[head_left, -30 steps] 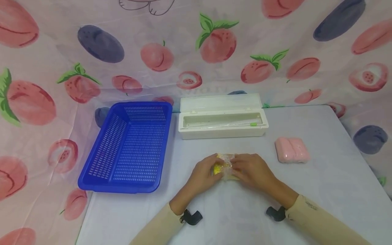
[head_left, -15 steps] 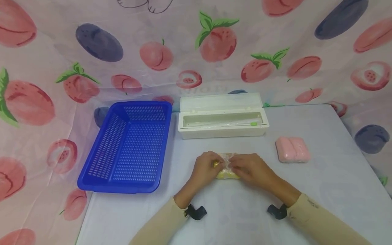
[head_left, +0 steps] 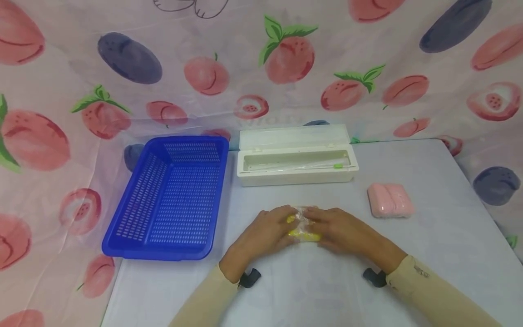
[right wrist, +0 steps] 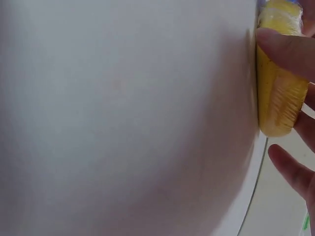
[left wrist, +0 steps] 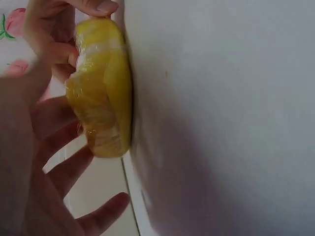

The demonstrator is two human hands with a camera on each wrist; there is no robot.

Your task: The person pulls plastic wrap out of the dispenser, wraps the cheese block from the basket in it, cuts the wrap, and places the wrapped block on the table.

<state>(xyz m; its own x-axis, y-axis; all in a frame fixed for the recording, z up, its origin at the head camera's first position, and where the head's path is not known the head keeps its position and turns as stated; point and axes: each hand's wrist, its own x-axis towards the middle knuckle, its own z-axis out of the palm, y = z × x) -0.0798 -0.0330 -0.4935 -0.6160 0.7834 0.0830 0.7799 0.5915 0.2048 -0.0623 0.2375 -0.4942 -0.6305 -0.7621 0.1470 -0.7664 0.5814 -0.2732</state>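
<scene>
A flat yellow packet [head_left: 303, 236] in clear film lies on the table between both hands; its kind is hidden by the wrapping. My left hand [head_left: 265, 231] rests spread fingers [left wrist: 74, 167] on the packet's left part, the little finger sticking out past it. From the other side my right hand [head_left: 349, 229] holds the packet, with the thumb [right wrist: 285, 49] laid along its side and the fingers over the top. Wrinkled clear film shows between the hands in the head view. In the right wrist view the yellow packet [right wrist: 278, 98] stands at the right edge.
A blue mesh basket [head_left: 157, 250] stands at the left. Behind the hands is a long white box [head_left: 298, 179] with its lid [head_left: 294, 136] raised and a green tab [head_left: 338, 165] inside. A pink wrapped packet [head_left: 390, 200] lies at the right.
Earlier, both hands pinched at the film in the middle of the packet. Now their fingers have flattened and spread over it, and the left wrist has shifted slightly left.
</scene>
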